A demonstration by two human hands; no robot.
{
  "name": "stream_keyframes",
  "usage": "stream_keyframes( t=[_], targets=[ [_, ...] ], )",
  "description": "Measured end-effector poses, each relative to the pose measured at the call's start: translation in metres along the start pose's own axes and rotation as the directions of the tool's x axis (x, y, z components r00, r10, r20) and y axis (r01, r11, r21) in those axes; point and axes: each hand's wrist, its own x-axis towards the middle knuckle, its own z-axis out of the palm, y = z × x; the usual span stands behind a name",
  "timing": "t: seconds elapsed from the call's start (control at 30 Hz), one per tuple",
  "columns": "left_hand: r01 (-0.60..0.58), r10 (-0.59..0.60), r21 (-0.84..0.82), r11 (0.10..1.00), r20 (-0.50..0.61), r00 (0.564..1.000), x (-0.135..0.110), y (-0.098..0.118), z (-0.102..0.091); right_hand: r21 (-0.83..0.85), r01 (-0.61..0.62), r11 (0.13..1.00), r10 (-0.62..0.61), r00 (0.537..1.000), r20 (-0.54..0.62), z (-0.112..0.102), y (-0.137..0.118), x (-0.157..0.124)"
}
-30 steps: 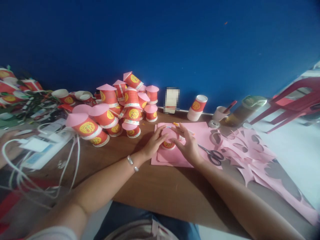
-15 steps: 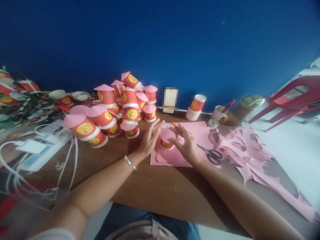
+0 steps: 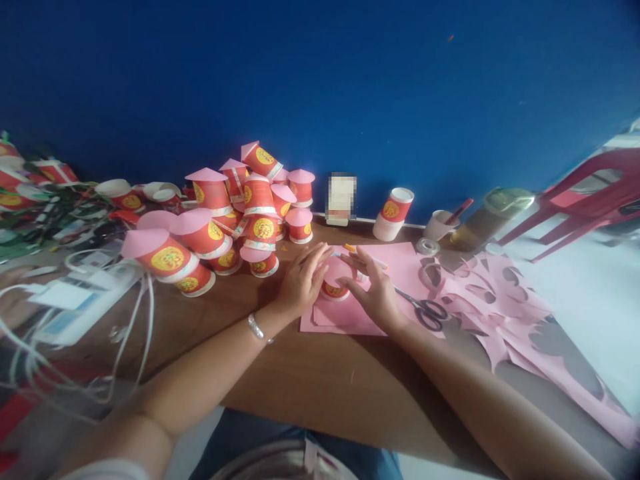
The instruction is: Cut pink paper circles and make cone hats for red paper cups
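Note:
A red paper cup (image 3: pixel 334 291) with a yellow emblem stands upside down on pink paper sheets (image 3: pixel 370 327). A pink paper cone (image 3: pixel 340 270) sits on top of it like a roof. My left hand (image 3: pixel 303 280) is beside the cup on its left, fingers stretched out and close to the cone. From the right, my right hand (image 3: pixel 374 290) curves around the cone with thumb and fingers apart, the thumb at the cone's front edge. Whether either hand presses on the cone I cannot tell.
Finished-looking cone-topped cups (image 3: pixel 263 230) are piled on the left. Scissors (image 3: pixel 427 312) and pink paper scraps (image 3: pixel 500 300) lie to the right. Farther back are stacked cups (image 3: pixel 394 213), a tape roll (image 3: pixel 427 247) and a bottle (image 3: pixel 487 220). White cables trail from a power strip (image 3: pixel 87 303).
My left hand has moved slightly to the right, its fingers now closer to the cone. My right hand stays nearly in place. The cup has not visibly shifted.

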Motion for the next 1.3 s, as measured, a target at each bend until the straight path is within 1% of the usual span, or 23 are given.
stream_keyframes(
  t=[0.13,0.27,0.33,0.5,0.67,0.9,1.1,1.3],
  targets=[
    [-0.057,0.058,0.051,0.997,-0.008,0.998,0.003,0.006,-0.002,-0.005,0.002,1.0,-0.002,1.0,-0.013,0.001,0.0,0.0],
    [-0.027,0.028,0.06,0.998,-0.023,0.999,0.004,0.007,-0.002,0.005,0.006,1.0,-0.006,1.0,-0.007,0.001,0.0,0.001],
    [-0.012,0.013,0.049,0.999,-0.011,1.0,0.005,0.006,-0.002,0.016,0.004,1.0,-0.005,1.0,0.004,0.0,0.0,0.001],
    [-0.041,0.041,0.072,0.997,-0.008,0.999,0.009,0.005,-0.003,0.038,0.005,0.999,-0.005,1.0,0.006,0.0,-0.001,0.001],
    [-0.033,0.033,0.087,0.996,-0.001,0.999,0.011,0.004,-0.003,0.043,-0.012,0.999,0.012,1.0,0.005,-0.001,-0.003,0.002],
    [-0.081,0.081,0.058,0.995,0.003,0.997,0.01,0.006,-0.003,-0.02,-0.003,1.0,0.003,1.0,0.012,-0.002,-0.004,0.002],
    [-0.046,0.048,0.079,0.996,-0.019,0.999,0.011,0.004,-0.004,-0.037,0.016,0.999,-0.016,1.0,0.008,-0.002,-0.002,0.001],
    [-0.033,0.034,0.086,0.996,-0.008,0.999,0.01,0.002,-0.003,-0.097,0.038,0.995,-0.038,0.999,0.001,-0.004,-0.005,0.002]
  ],
)
